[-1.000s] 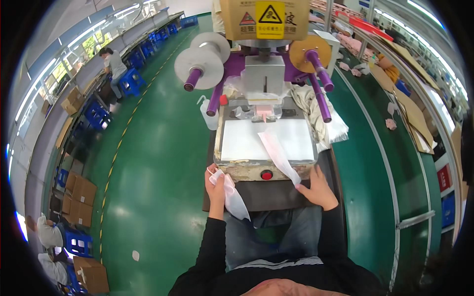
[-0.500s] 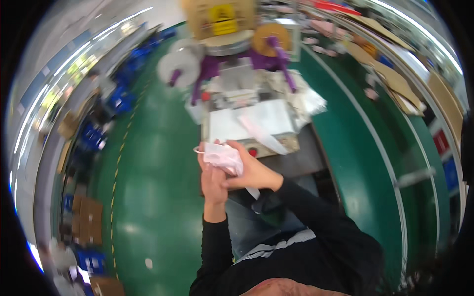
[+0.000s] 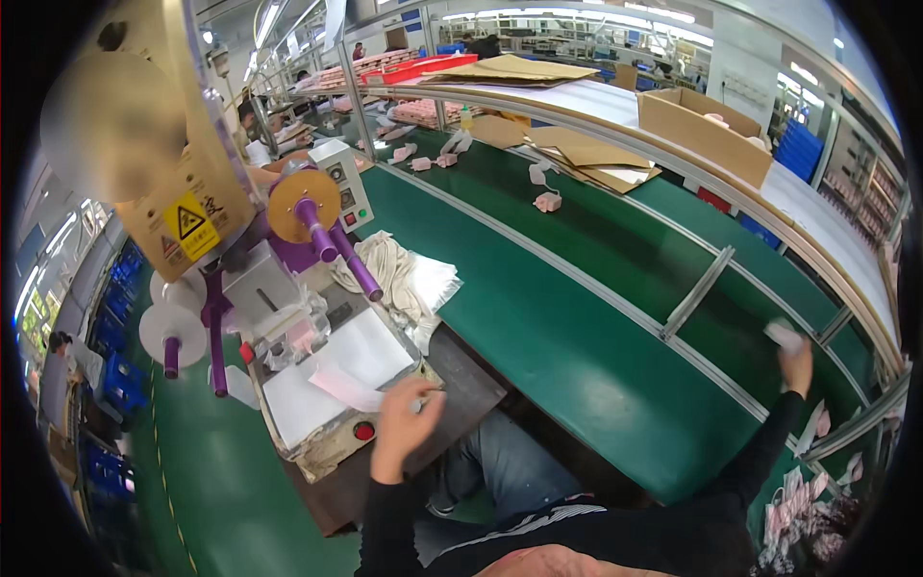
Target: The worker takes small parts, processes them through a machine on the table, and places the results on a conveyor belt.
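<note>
The person sits at the purple-rodded machine [image 3: 260, 284], hands well apart. The left hand [image 3: 409, 418] is over the machine's near edge, fingers curled by one end of a pale pink strip [image 3: 344, 387]; I can't tell whether they pinch it. That strip lies across the white sheet [image 3: 296, 404] on the machine's bed. Far to the machine's right, the right hand [image 3: 796, 363] stretches over a dark green belt [image 3: 615, 250], a blurred whitish bundle [image 3: 784, 335] at its fingertips, gripped or loose I can't say.
</note>
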{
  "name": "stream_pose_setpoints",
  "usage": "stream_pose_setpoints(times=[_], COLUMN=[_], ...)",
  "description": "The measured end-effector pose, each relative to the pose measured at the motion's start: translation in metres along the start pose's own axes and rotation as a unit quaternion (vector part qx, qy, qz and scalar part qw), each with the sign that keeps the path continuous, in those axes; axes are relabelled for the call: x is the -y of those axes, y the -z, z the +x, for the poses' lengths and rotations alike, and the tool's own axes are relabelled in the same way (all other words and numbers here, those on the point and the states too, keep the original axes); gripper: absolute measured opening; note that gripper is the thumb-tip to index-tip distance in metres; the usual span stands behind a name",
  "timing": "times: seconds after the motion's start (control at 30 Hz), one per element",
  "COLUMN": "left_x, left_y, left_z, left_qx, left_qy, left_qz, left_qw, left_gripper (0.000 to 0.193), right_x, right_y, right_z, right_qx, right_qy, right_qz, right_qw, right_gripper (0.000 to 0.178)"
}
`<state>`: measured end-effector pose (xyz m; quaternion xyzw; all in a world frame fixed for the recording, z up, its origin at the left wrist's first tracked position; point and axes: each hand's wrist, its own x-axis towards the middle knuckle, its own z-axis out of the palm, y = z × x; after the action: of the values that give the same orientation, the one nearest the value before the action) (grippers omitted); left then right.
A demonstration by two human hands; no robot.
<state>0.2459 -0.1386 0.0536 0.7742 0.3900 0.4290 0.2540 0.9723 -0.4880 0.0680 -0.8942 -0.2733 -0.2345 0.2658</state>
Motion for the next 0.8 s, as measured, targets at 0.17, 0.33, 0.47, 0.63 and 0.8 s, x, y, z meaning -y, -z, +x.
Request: stream_pose_setpoints(times=[0.17,0.33,0.47,0.63,0.8], left_x=[0.111,0.179,0.171,0.169,0.174], left_y=[0.076,0.107,0.099,0.099,0.104], left_z=[0.016,0.021,0.026,0.026,0.040], left_qx=[-0.194,-0.330,-0.246,-0.233,-0.191], left_qy=[0.107,0.233,0.184,0.199,0.201], left_qz=[0.129,0.185,0.381,0.358,0.359], left_qw=[0.967,0.896,0.872,0.882,0.891], left_gripper=[0.004,0.027,0.039,0.038,0.022], right_x=[-0.057,0.289,0.492,0.595,0.566], right_y=[-0.049,-0.176,-0.308,-0.440,-0.504], right_z=[0.060,0.120,0.073,0.115,0.142], right_qx=[0.236,0.102,0.222,0.131,0.088], right_qy=[-0.121,0.106,0.385,0.470,0.528], right_qz=[-0.256,-0.024,0.138,0.248,0.218], right_qw=[0.930,0.989,0.885,0.837,0.816], right_gripper=[0.054,0.044,0.036,0.057,0.049])
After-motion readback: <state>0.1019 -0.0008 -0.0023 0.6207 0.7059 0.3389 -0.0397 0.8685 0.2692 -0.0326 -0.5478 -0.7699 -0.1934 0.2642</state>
